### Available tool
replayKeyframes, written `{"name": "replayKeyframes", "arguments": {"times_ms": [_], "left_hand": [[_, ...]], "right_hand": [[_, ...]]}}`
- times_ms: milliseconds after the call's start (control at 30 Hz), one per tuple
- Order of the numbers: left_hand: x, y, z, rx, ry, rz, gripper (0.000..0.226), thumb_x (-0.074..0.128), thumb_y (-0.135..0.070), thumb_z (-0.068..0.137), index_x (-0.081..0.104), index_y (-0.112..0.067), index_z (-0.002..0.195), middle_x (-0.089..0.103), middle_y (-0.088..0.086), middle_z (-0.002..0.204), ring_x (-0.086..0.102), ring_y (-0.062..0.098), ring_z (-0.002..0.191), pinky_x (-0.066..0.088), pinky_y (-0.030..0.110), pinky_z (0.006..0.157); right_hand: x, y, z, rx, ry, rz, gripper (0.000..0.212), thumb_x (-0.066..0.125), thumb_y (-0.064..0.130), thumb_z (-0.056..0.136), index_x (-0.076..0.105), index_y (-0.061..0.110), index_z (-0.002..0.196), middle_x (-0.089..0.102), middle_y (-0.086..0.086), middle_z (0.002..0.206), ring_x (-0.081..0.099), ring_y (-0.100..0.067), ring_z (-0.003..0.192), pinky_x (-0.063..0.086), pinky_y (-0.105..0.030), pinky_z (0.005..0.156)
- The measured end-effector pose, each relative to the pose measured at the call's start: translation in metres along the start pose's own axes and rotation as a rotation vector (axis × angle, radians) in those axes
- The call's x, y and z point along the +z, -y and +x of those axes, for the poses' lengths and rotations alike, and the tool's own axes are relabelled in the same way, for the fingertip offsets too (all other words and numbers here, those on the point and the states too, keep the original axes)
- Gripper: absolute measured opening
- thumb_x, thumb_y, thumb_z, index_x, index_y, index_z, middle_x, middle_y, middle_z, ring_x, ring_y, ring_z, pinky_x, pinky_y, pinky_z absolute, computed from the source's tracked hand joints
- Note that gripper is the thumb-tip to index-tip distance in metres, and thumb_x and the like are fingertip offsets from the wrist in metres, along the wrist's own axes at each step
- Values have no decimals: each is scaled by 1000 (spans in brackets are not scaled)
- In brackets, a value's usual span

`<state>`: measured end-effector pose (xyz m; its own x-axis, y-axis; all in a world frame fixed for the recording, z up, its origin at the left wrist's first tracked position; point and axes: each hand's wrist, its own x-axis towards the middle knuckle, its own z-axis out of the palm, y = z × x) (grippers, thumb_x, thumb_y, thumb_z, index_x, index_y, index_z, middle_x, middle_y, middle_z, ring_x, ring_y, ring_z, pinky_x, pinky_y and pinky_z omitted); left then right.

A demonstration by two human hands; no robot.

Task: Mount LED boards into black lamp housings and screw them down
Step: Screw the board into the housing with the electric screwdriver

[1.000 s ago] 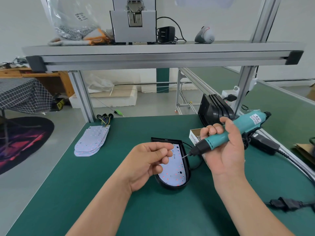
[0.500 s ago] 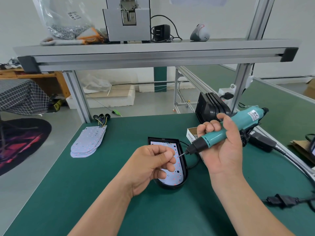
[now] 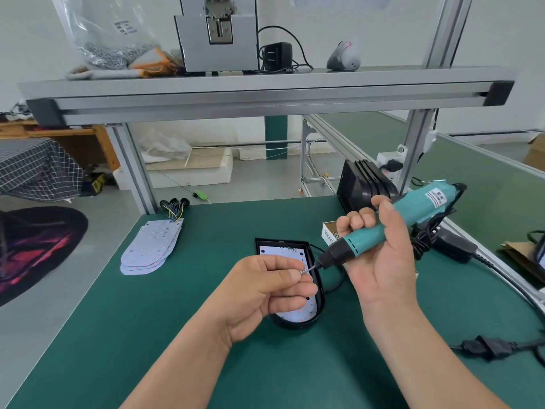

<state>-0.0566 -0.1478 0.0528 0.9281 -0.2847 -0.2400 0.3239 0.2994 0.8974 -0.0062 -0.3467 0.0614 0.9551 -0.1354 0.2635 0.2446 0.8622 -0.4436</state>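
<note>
LED board [image 3: 275, 250] sits flat in the black housing [image 3: 295, 325], mid green surface [image 3: 177, 335]. Left hand [image 3: 265, 293] is over it, pinching a small screw [image 3: 302, 271] at the bit. Right hand [image 3: 380, 261] is wrapped round the teal screwdriver [image 3: 413, 211], tip angled down-left. Screw box [image 3: 328, 234] is behind, board stack [image 3: 150, 249] well left, and housing stack [image 3: 362, 184] back right.

Two grips are recorded, each a bare hand: the left grip [image 3: 265, 293] and the right grip [image 3: 380, 261]. Both are found uncovered from fingertips to wrist. The left forearm [image 3: 182, 367] and the right forearm [image 3: 427, 358] are likewise seen bare as far as the lower edge of the view. A short, plain nail is noted on the left thumb [image 3: 295, 274]. Nails of the right grip cannot be assessed.
</note>
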Motion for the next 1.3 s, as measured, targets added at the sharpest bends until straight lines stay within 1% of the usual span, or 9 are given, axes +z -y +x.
{"name": "replayKeyframes", "arguments": {"times_ms": [300, 500, 600, 667, 733, 833, 900, 1067, 1300], "left_hand": [[1, 1, 0, -2, 0, 2, 14, 68, 4, 98, 70, 3, 111, 79, 25, 103, 81, 27, 87, 66, 29, 67], [1, 1, 0, 5, -17, 8, 14, 69, 4, 97, 70, 4, 111, 79, 26, 103, 81, 28, 87, 65, 28, 66], [0, 3, 2, 37, -38, 27, 14, 70, 4, 97, 69, 4, 111, 79, 25, 104, 81, 30, 91, 65, 28, 65], [0, 5, 4, 72, -74, 39, 16, 72, 3, 97, 69, 4, 112, 79, 25, 105, 81, 32, 94, 65, 28, 65], [-1, 6, 6, 118, -120, 55, 16, 73, 2, 96, 70, 3, 112, 79, 24, 104, 81, 34, 95, 65, 28, 66], [-3, 7, 8, 193, -172, 114, 11, 73, 1, 97, 73, -1, 108, 81, 20, 102, 81, 34, 95, 64, 28, 67], [-3, 8, 9, 221, -183, 139, 10, 72, 1, 98, 74, -3, 107, 81, 18, 100, 81, 33, 94, 64, 27, 68], [-1, 10, 10, 243, -193, 182, 11, 71, 1, 99, 76, -5, 106, 82, 15, 99, 81, 32, 94, 64, 28, 68], [0, 11, 9, 227, -161, 183, 12, 71, 0, 99, 75, -4, 110, 82, 15, 102, 81, 32, 97, 64, 29, 71]], "right_hand": [[-2, 0, 0, -1, 9, -8, 5, 67, 23, 100, 65, 19, 102, 48, 4, 75, 53, -14, 70, 55, -34, 87], [-2, 0, -1, -9, 11, -44, 11, 67, 22, 100, 60, 17, 106, 48, 3, 75, 53, -14, 70, 55, -35, 87], [0, -1, -2, -35, 46, -91, 10, 65, 21, 101, 59, 18, 108, 50, 2, 76, 53, -15, 72, 54, -36, 87], [2, -2, -3, -62, 84, -130, 8, 63, 23, 103, 59, 19, 109, 50, 1, 78, 55, -16, 74, 53, -37, 91], [4, -5, -5, -74, 97, -145, 9, 61, 27, 105, 59, 20, 111, 50, 1, 82, 54, -17, 77, 48, -38, 95], [4, -10, -7, -67, 53, -130, 11, 58, 31, 105, 60, 22, 110, 49, 0, 85, 51, -19, 80, 42, -41, 97], [3, -12, -7, -62, 5, -109, 13, 57, 33, 106, 60, 21, 109, 49, 0, 86, 50, -19, 81, 40, -41, 98], [1, -13, -5, -53, -69, -75, 18, 58, 37, 107, 58, 19, 108, 49, 0, 85, 51, -18, 80, 46, -39, 94], [-3, -11, -1, -49, -125, -49, 25, 64, 39, 104, 55, 17, 109, 49, 0, 82, 51, -18, 77, 49, -37, 91]]}}
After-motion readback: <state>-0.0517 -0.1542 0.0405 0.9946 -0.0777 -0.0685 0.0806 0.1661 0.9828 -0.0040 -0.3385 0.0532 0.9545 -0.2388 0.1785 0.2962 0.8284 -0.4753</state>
